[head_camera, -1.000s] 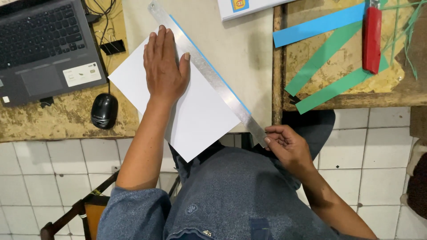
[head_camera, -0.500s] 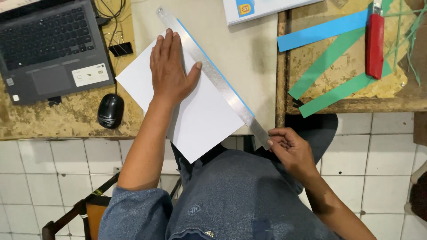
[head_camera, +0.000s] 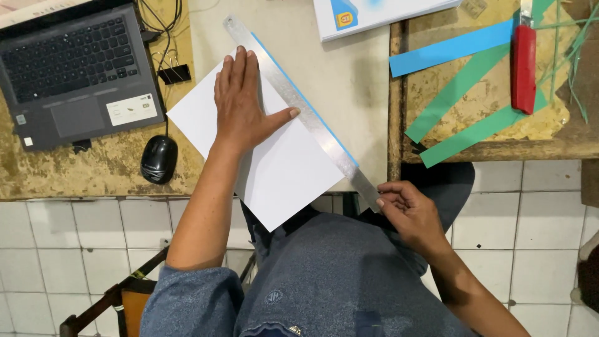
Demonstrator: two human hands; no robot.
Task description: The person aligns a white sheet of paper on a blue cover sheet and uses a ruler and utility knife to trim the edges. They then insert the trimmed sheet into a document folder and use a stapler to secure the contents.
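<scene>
On the worn desk (head_camera: 93, 175), the left hand (head_camera: 240, 106) flattens white paper (head_camera: 281, 168), fingers spread, steadying it while the right hand (head_camera: 409, 212) pinches the steel ruler (head_camera: 299, 106).

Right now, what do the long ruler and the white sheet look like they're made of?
The ruler looks like brushed metal, probably steel: grey, thin, dull sheen. The white sheet looks like matte paper: flat, thin, overhanging the table edge unbent, so perhaps light card.
</scene>
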